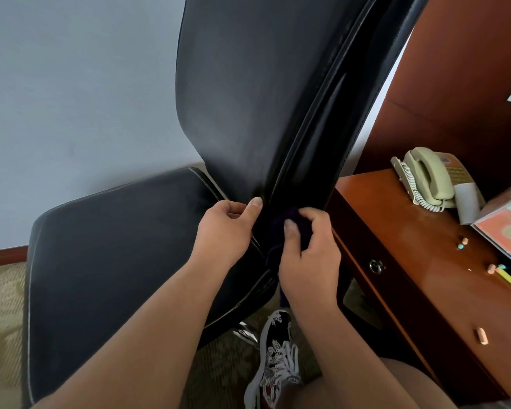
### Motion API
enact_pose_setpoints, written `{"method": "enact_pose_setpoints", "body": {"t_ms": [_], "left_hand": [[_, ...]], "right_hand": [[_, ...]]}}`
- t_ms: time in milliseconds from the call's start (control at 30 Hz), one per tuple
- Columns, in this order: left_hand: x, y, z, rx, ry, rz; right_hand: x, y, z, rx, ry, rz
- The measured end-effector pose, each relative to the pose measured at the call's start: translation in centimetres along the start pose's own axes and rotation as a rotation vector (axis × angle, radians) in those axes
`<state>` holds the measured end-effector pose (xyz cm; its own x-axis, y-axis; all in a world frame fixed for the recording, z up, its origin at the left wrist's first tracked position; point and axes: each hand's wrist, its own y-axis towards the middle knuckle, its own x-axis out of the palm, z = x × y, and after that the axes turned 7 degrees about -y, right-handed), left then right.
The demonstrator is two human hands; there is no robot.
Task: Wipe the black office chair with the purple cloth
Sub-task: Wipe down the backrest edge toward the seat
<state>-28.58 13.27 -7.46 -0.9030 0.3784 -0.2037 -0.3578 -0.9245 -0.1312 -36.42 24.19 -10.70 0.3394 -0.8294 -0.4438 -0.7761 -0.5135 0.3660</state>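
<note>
1. My shoe [278, 358], white and printed, stands nearest on patterned carpet [0, 305] at 6 o'clock.
2. Right hand [310, 255]: fingers and thumb are curled round the bunched purple cloth [291, 216], which it presses into the groove at the foot of the backrest [263, 69]. A tail of fabric hangs towards 6 o'clock.
3. Left hand [227, 228], just beside at 9 o'clock: the thumb lies along the padding's edge with the fingers curled. It appears to pinch that edge and part the groove.
4. The cloth looks soft, limp and light. I judge it will mould into seams and is best held as a wad in the palm.
5. Black office chair [233, 143]: the seat [115, 261] is at 8 o'clock and the back rises to 12. It has smooth, faintly glossy leather-like upholstery, piped seams and rounded corners. I judge it heavy and slick under the wipe, so it is best steadied at the backrest edge.
6. Bench [410, 231] at 3 o'clock: polished red-brown wood that carries a beige telephone [425, 175] with a coiled cord.
7. Pale wall [71, 84] at 10 o'clock.
</note>
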Motion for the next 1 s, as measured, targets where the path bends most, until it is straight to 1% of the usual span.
{"method": "enact_pose_setpoints", "body": {"t_ms": [67, 133, 300, 433, 533, 633, 700, 800, 867, 933, 1000], "left_hand": [[0.0, 0.1, 0.0, 0.010, 0.014, -0.010], [0.0, 0.1, 0.1, 0.015, 0.007, -0.030], [-0.6, 0.3, 0.0, -0.011, -0.041, -0.097], [-1.3, 0.1, -0.1, -0.007, -0.025, -0.186], [-1.6, -0.1, -0.1, 0.009, 0.002, -0.217], [-1.5, -0.3, -0.2, 0.026, 0.006, -0.192], [-1.3, -0.3, -0.2, 0.029, 0.010, -0.168], [-1.4, -0.1, 0.0, 0.015, 0.008, -0.168], [-1.5, 0.0, 0.0, 0.004, 0.003, -0.177], [-1.5, 0.0, 0.1, 0.004, 0.002, -0.175], [-1.5, -0.1, 0.1, 0.007, -0.004, -0.163]], "right_hand": [[0.1, 0.3, 0.1, -0.003, 0.009, 0.016], [0.5, 0.0, 0.7, 0.071, 0.011, -0.011], [1.4, -1.0, 2.1, 0.154, -0.117, -0.040], [1.7, -1.3, 2.7, 0.223, -0.160, -0.071], [1.6, -1.4, 2.6, 0.283, -0.120, -0.106], [1.3, -1.4, 2.5, 0.347, 0.017, -0.134], [0.9, -1.3, 2.2, 0.287, 0.062, -0.114], [0.1, -1.0, 1.2, 0.118, 0.081, -0.077], [-0.1, -0.6, 0.8, 0.064, 0.070, -0.045], [0.3, -0.5, 1.1, 0.115, 0.069, -0.021], [1.0, -0.9, 1.7, 0.232, 0.068, -0.029]]}}
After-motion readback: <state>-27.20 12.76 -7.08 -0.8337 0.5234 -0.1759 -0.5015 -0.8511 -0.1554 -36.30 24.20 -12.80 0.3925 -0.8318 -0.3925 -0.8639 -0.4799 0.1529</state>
